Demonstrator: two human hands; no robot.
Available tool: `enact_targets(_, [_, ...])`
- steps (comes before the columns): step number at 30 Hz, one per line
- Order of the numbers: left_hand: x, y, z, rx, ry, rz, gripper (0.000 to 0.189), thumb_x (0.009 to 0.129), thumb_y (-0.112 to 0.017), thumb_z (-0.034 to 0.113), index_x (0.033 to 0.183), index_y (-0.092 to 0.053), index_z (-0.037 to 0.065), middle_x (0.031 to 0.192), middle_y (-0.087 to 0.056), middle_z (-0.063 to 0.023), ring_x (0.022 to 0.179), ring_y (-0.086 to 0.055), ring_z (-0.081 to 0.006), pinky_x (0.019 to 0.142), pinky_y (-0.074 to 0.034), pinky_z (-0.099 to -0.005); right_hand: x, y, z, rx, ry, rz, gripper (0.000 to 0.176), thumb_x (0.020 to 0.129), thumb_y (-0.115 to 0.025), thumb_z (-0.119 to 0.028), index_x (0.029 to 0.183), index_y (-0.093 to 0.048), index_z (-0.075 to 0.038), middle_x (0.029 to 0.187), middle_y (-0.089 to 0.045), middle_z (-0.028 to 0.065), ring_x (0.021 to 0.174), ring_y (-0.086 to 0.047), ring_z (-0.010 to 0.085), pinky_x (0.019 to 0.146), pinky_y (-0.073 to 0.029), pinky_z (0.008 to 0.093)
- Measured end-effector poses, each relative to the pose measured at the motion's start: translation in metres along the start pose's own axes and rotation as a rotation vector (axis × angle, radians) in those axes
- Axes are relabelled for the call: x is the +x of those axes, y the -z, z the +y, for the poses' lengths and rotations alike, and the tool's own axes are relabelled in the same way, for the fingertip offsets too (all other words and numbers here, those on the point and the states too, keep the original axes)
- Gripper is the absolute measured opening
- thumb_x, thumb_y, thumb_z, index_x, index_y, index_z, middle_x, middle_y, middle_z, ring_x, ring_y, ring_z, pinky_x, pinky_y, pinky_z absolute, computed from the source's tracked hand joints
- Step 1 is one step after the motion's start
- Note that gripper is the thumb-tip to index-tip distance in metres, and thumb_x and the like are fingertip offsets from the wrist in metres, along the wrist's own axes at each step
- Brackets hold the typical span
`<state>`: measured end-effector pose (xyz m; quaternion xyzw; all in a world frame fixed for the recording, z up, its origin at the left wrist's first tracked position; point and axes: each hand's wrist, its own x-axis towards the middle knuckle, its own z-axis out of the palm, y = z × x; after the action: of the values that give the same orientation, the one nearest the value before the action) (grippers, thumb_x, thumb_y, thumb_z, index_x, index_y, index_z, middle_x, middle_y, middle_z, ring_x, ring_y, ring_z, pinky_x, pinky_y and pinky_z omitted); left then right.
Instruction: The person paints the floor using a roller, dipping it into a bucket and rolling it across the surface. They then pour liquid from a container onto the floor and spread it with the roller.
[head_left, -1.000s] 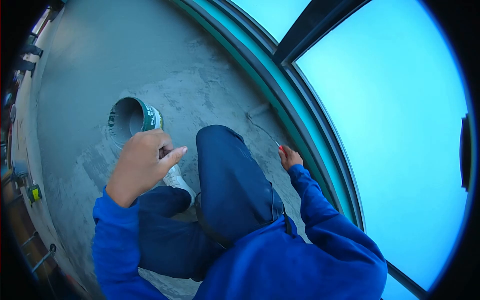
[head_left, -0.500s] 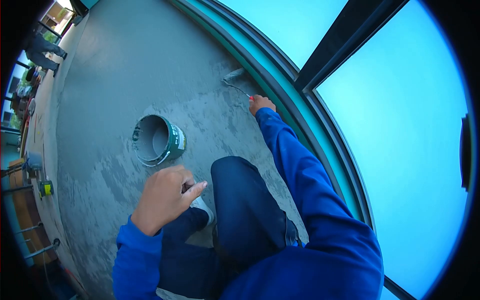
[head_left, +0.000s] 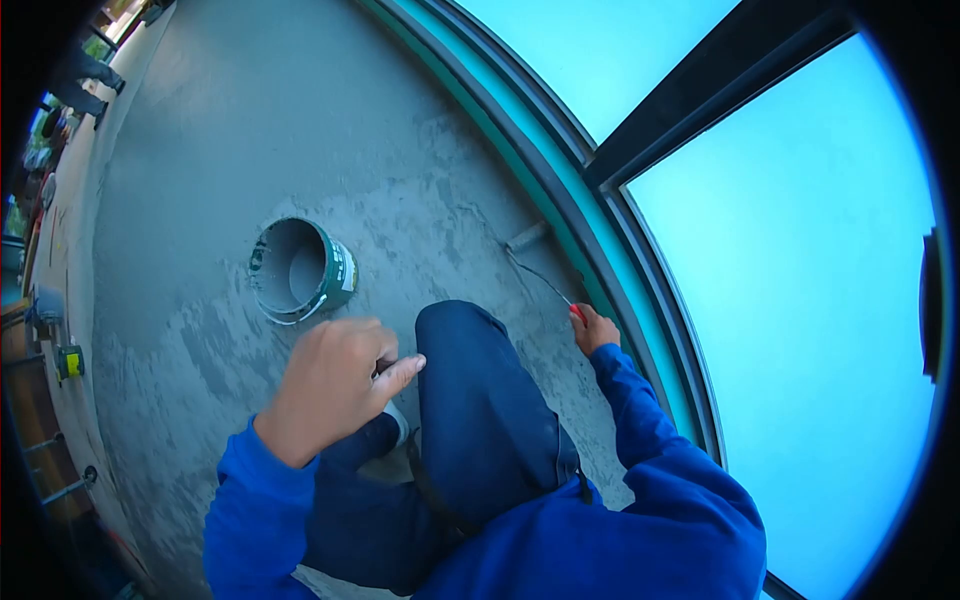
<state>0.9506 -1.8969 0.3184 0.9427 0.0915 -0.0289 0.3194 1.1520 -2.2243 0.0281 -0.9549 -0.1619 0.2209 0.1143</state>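
The roller (head_left: 526,238) ahead of my right grip (head_left: 597,328) has a thin wire-metal frame and a grey-coated sleeve (handle red, looks plastic). The floor (head_left: 250,120) beneath is rough, matt, patchy grey. The bucket (head_left: 300,268) left of the grip is green plastic, smeared grey inside.

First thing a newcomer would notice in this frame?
The bright blue glass panes fill the right side. On the grey floor, left of centre, stands an open green bucket. The right hand holds a small roller against the floor beside the panes, and the left hand is curled in the foreground.
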Motion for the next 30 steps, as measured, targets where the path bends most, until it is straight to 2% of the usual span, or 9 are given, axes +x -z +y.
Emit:
enact_targets(4, [0.006,-0.002,0.003,-0.023,0.059,-0.033,0.029,0.078,-0.071,0.024,0.065,-0.059,0.0,0.064,-0.055,-0.0128,0.061,-0.055,-0.03,0.056,-0.043,-0.0396,-0.061,-0.003,0.035,0.065,0.161,0.14,0.03,0.089,-0.055,-0.028,0.118,-0.052,-0.019,0.099,-0.065,0.0169,0.088,-0.063,0.0383,0.073,-0.051,0.0471])
enact_targets(7, [0.005,-0.007,0.006,-0.006,0.052,-0.037,0.031,0.078,-0.072,0.024,0.066,-0.06,-0.002,0.061,-0.052,-0.0107,0.052,-0.051,-0.0229,0.05,-0.038,-0.0353,-0.093,-0.009,0.049,0.108,0.094,0.092,0.03,0.088,-0.056,-0.023,0.117,-0.054,-0.017,0.102,-0.065,0.0166,0.091,-0.062,0.0381,0.076,-0.05,0.0454])
enact_targets(10, [0.002,-0.009,0.01,0.007,0.091,-0.055,0.031,0.079,-0.071,0.024,0.066,-0.059,-0.002,0.061,-0.053,-0.0107,0.052,-0.05,-0.0228,0.05,-0.038,-0.0354,-0.087,-0.028,0.056,0.089,0.076,0.083,0.03,0.088,-0.056,-0.023,0.117,-0.054,-0.017,0.098,-0.065,0.017,0.089,-0.062,0.0381,0.074,-0.05,0.0455])
enact_targets(15, [0.004,-0.017,0.022,0.056,0.114,-0.016,0.031,0.08,-0.071,0.024,0.066,-0.059,-0.002,0.061,-0.052,-0.0107,0.053,-0.05,-0.0221,0.05,-0.038,-0.0351,0.016,-0.041,-0.004,0.157,0.21,0.167,0.026,0.089,-0.054,-0.024,0.114,-0.055,-0.018,0.087,-0.064,0.0192,0.082,-0.062,0.0395,0.07,-0.049,0.0482])
enact_targets(18, [0.011,-0.03,0.039,0.038,0.082,0.0,0.031,0.08,-0.071,0.025,0.067,-0.059,-0.001,0.062,-0.053,-0.0108,0.054,-0.051,-0.0217,0.052,-0.039,-0.034,0.083,-0.027,-0.066,0.134,0.183,0.123,0.026,0.088,-0.053,-0.024,0.114,-0.055,-0.02,0.091,-0.066,0.0188,0.086,-0.063,0.039,0.074,-0.05,0.0487])
enact_targets(21, [0.022,-0.037,0.07,0.027,-0.011,-0.007,0.031,0.08,-0.07,0.025,0.068,-0.06,-0.001,0.064,-0.055,-0.0104,0.055,-0.052,-0.0215,0.053,-0.041,-0.0329,0.105,-0.003,-0.103,0.082,0.177,0.105,0.025,0.089,-0.053,-0.024,0.114,-0.056,-0.021,0.094,-0.067,0.0178,0.088,-0.064,0.0381,0.076,-0.051,0.0479])
enact_targets(25, [0.035,-0.037,0.103,0.015,-0.098,-0.036,0.029,0.081,-0.069,0.025,0.07,-0.061,0.0,0.065,-0.055,-0.0098,0.056,-0.053,-0.0219,0.055,-0.042,-0.0331,0.074,0.007,-0.083,0.103,0.138,0.104,0.025,0.089,-0.052,-0.026,0.113,-0.056,-0.021,0.094,-0.067,0.0174,0.089,-0.064,0.0375,0.076,-0.051,0.0472])
enact_targets(28, [0.043,-0.041,0.121,0.084,-0.176,-0.106,0.027,0.081,-0.068,0.026,0.072,-0.062,0.001,0.068,-0.056,-0.0096,0.06,-0.054,-0.0231,0.056,-0.043,-0.0344,0.029,-0.007,-0.023,0.109,0.14,0.093,0.027,0.088,-0.053,-0.026,0.115,-0.056,-0.022,0.092,-0.067,0.0161,0.086,-0.064,0.0376,0.074,-0.05,0.0482])
enact_targets(30, [0.047,-0.044,0.131,0.095,-0.245,-0.147,0.025,0.082,-0.067,0.027,0.075,-0.063,0.002,0.07,-0.057,-0.0098,0.065,-0.056,-0.025,0.059,-0.044,-0.0357,-0.007,-0.027,0.028,0.118,0.185,0.195,0.029,0.087,-0.054,-0.026,0.117,-0.054,-0.025,0.091,-0.066,0.0158,0.083,-0.064,0.0378,0.07,-0.051,0.0482])
